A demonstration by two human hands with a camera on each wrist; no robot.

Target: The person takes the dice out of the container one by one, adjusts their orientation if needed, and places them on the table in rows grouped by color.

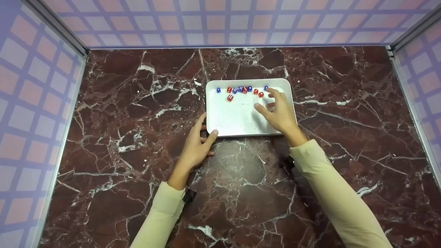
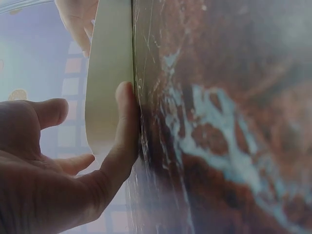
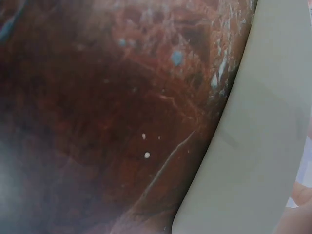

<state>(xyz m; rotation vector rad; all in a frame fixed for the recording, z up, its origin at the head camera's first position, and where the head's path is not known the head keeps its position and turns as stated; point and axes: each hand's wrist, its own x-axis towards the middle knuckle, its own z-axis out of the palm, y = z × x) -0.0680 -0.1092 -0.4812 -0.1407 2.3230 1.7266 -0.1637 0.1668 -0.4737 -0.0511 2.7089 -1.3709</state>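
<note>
A white rectangular tray (image 1: 237, 120) with rounded corners lies flat on the bench (image 1: 137, 155). Small red and blue dice (image 1: 241, 90) cluster along its far edge, one red die (image 1: 229, 98) slightly apart.

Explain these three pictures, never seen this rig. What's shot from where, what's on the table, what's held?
No machine here: a person works with two bare hands, wearing three cameras. The wide picture comes from a head camera looking down at a dark red marble table inside a booth with checkered walls. On the table sits a white tray with small red and blue dice gathered along its far edge, and one red die lying a little apart.

The left hand lies flat beside the tray's near left corner, thumb against the rim, holding nothing. The right hand is over the tray, fingers relaxed, its fingertips close to the dice; I see nothing pinched.

The other two are wrist cameras, very close and blurry. The left wrist view shows the thumb touching the tray edge. The right wrist view shows only marble and the tray's rim.
</note>
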